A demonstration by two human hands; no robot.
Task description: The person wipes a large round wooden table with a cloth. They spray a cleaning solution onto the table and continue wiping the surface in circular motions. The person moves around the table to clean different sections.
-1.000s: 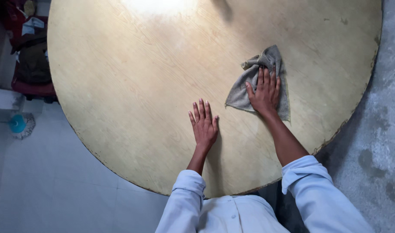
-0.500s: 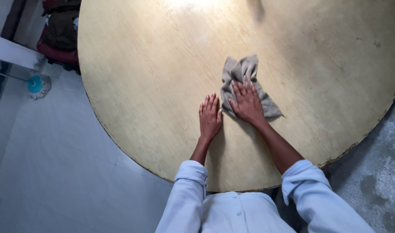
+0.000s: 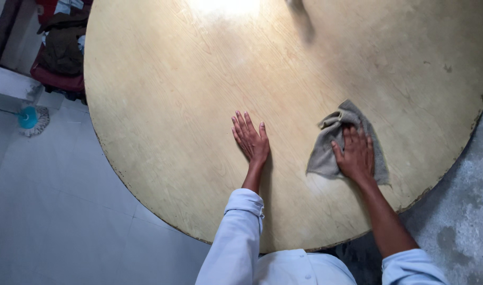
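A large round wooden table [image 3: 173, 79] with a pale, worn top fills most of the view. My left hand [image 3: 250, 137] lies flat on the wood, fingers spread, holding nothing. My right hand [image 3: 355, 154] presses a crumpled grey cloth [image 3: 331, 140] down on the table top, near the table's right front edge. The cloth sticks out past my fingers to the left and above. Both my arms are in light blue sleeves.
A pale tiled floor [image 3: 51, 211] lies to the left, rough grey concrete [image 3: 463, 211] to the right. A blue-headed mop [image 3: 29, 119] rests on the floor at left. A red seat piled with dark clothes [image 3: 59, 50] stands at the upper left.
My right hand slid the cloth left until it was beside my left hand, then back right and nearer to me. The left hand stayed flat on the table.
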